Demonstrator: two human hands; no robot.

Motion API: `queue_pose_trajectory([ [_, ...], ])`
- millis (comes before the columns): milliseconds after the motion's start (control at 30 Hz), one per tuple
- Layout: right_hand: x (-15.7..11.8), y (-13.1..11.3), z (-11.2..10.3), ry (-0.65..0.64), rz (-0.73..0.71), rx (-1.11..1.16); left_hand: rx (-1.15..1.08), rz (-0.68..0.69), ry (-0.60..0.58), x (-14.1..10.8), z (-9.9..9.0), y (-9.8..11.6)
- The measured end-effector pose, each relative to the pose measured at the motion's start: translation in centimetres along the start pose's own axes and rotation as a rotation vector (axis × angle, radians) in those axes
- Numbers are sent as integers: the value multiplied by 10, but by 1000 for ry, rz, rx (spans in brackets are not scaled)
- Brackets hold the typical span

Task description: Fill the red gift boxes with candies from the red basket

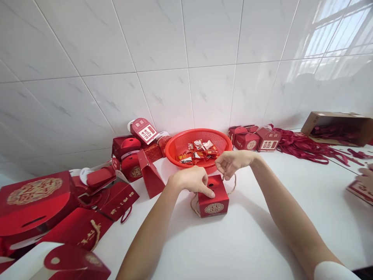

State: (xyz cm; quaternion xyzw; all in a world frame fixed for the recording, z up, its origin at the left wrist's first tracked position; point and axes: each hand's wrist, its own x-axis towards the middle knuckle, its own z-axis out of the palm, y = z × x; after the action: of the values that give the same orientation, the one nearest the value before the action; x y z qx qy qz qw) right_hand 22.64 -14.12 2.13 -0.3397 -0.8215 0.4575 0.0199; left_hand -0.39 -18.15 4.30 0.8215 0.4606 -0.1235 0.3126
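Observation:
A small red gift box (pixel 214 206) with a gold round emblem stands on the white table before me. My left hand (pixel 194 181) is closed over its top left side, with the thumb lying on the lid near a dark hole. A twine cord (pixel 194 206) hangs at the box's left side and loops out on the right. My right hand (pixel 233 163) is above the box's right side, its fingers pinched on the twine. Just behind both hands sits a red plastic basket (pixel 201 134) with several wrapped candies (pixel 199 152) in it.
Red gift boxes of several sizes (pixel 37 194) crowd the left side. More small boxes (pixel 258 140) stand behind on the right, beside dark red ribbons (pixel 303 146) and a cardboard box (pixel 340 128). Another person's hand (pixel 366 177) holds a box at the right edge. A tiled wall (pixel 163 93) rises behind.

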Motion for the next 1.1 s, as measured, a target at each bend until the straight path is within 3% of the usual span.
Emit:
queue_pose_trajectory([
  [133, 2, -23, -3, 14, -74, 226, 1, 23, -1, 0, -1, 0],
  [333, -21, -42, -3, 169, -126, 292, -53, 194, -90, -6, -8, -1],
  [500, -27, -52, -1, 294, -118, 358, -126, 256, 68, -25, -17, 1],
  [733, -40, -65, 3, 525, -187, 338, -649, 399, 329, -42, -21, 6],
  [867, -42, -73, 11, 568, -163, 244, -817, 518, 453, -41, -17, 16],
  [967, -40, -78, 20, 616, -69, 109, -853, 575, 496, -39, -10, 24],
  [1100, -35, -82, 29, 767, 17, -49, -911, 717, 449, -30, -2, 26],
])
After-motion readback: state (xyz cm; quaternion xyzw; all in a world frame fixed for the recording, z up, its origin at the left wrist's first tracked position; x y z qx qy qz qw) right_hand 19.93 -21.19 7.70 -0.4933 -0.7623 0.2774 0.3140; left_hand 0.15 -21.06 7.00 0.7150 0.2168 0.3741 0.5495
